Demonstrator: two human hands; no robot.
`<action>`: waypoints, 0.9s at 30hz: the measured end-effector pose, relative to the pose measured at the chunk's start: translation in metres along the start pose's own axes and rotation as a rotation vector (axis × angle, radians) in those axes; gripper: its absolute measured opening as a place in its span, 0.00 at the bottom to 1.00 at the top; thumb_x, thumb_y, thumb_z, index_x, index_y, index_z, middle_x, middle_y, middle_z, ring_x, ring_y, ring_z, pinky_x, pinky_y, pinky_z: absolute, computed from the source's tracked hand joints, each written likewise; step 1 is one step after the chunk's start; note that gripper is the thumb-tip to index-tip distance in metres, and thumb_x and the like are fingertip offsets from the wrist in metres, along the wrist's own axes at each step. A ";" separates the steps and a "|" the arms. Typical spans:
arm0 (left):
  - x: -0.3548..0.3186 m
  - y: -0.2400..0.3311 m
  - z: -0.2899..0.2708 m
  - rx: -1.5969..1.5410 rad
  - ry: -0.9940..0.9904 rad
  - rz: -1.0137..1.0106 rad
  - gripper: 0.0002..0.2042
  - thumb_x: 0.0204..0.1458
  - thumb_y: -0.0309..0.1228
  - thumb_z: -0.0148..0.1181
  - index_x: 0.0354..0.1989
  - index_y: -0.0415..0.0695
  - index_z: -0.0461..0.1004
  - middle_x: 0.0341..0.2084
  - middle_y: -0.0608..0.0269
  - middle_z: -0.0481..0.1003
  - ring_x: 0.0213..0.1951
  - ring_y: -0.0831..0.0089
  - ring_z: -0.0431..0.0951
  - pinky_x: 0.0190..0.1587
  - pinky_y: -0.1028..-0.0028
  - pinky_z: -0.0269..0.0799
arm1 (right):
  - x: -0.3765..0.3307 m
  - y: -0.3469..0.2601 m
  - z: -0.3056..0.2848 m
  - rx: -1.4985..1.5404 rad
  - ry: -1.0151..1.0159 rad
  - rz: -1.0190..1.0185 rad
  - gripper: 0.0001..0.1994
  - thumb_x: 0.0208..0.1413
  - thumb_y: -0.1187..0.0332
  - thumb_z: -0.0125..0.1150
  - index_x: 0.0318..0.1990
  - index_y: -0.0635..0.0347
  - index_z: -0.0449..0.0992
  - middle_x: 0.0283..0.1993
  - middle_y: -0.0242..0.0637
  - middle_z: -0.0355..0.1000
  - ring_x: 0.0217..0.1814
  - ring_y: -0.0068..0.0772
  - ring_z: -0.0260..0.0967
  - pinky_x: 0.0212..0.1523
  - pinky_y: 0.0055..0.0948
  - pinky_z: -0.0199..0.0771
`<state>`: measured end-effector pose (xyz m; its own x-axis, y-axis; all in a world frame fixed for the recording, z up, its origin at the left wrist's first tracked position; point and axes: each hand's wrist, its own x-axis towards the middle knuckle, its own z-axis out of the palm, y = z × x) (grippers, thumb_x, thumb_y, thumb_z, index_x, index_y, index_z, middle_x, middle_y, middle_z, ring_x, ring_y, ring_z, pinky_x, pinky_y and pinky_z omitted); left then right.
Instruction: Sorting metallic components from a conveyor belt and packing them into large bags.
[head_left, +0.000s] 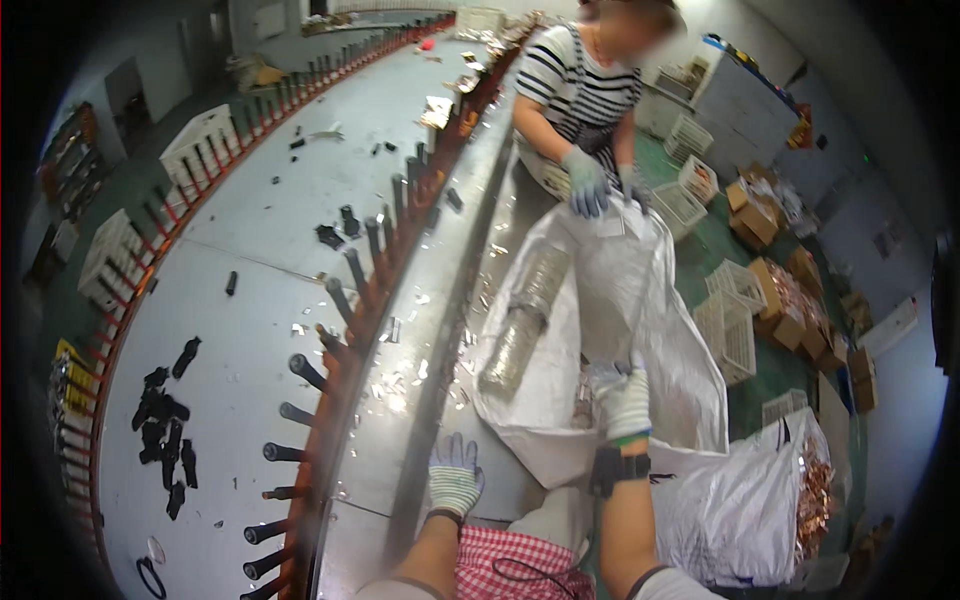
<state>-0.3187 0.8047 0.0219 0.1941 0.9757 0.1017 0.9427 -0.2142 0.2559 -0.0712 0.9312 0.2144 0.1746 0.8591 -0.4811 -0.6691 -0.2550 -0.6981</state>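
Observation:
My left hand (455, 480), in a striped knit glove, lies with fingers spread on the metal bench edge (385, 465) and holds nothing. My right hand (626, 402), gloved alike and with a dark wrist band, is at the near side of a large white woven sack (690, 360). Its fingers are curled; what they grip is hidden. A long roundish bundle (525, 325), wrapped in clear or greyish film, leans along the sack's left side. Opposite me, a person in a striped shirt holds the sack's far rim with gloved hands (587, 183).
Left of the bench stretches a long grey table (250, 330) edged with upright black-handled rods (300, 412). Black pieces (160, 425) and shiny scraps lie about. A second white sack (730, 510) with coppery scrap sits at lower right, near white crates (725, 335) and cardboard boxes (785, 305).

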 end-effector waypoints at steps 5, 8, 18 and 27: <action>-0.002 0.007 0.004 0.005 -0.004 -0.012 0.28 0.46 0.41 0.48 0.58 0.44 0.62 0.60 0.46 0.57 0.63 0.52 0.53 0.63 0.47 0.41 | -0.016 0.001 0.053 0.425 -0.181 -0.082 0.19 0.55 0.57 0.56 0.45 0.64 0.64 0.47 0.49 0.65 0.51 0.44 0.63 0.57 0.40 0.61; -0.005 0.006 0.004 0.001 -0.003 -0.007 0.28 0.46 0.41 0.48 0.58 0.44 0.62 0.60 0.47 0.56 0.63 0.52 0.53 0.63 0.48 0.41 | -0.046 0.010 0.092 0.399 -0.276 -0.156 0.18 0.55 0.59 0.57 0.46 0.63 0.64 0.48 0.48 0.65 0.54 0.45 0.62 0.59 0.41 0.61; 0.000 0.013 0.005 -0.066 0.115 0.033 0.27 0.43 0.37 0.52 0.54 0.43 0.64 0.58 0.44 0.58 0.61 0.49 0.54 0.61 0.46 0.46 | -0.051 0.054 0.027 -1.764 0.036 -1.217 0.24 0.47 0.56 0.58 0.49 0.60 0.70 0.48 0.47 0.68 0.51 0.50 0.63 0.54 0.40 0.60; 0.002 0.031 0.004 0.025 0.111 0.096 0.26 0.45 0.36 0.49 0.56 0.40 0.63 0.58 0.43 0.57 0.61 0.50 0.54 0.63 0.47 0.42 | -0.139 0.024 -0.074 -1.987 -0.038 -0.698 0.22 0.49 0.55 0.55 0.49 0.59 0.70 0.40 0.48 0.73 0.44 0.53 0.67 0.52 0.46 0.62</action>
<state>-0.2882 0.8001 0.0257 0.2537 0.9393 0.2310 0.9279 -0.3037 0.2160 -0.0582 0.7731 0.2250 -0.0331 0.9987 0.0385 0.9748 0.0407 -0.2194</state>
